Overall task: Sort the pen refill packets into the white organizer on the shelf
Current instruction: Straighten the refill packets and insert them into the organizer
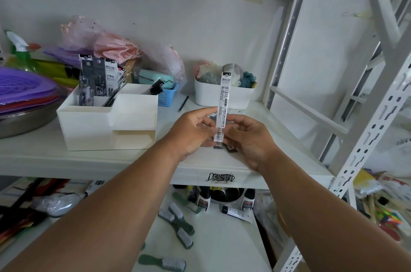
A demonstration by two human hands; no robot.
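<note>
- The narrow white pen refill packet with black print (223, 102) stands almost upright in the air, its long axis vertical with a small lean, hang-hole end at the top, above the front of the white metal shelf (278, 136).
- Both hands hold it at the lower half: the left hand (192, 131) pinches it from the left side with thumb and forefinger, and the right hand (250, 138) grips the bottom part from the right with curled fingers.
- Under the hands some darker packets seem to lie on the shelf, but they are mostly hidden, so I cannot say how many.
- The white plastic stepped organizer (106, 125) stands to the left of the hands, near the left hand and apart from the packet.
- Its rear left compartment already keeps a bundle of dark upright refill packets (99, 80).
- In my judgement the coming move goes to the left and a little back, and the left hand is the nearer one; the packet can stay upright to drop into the compartment.
</note>
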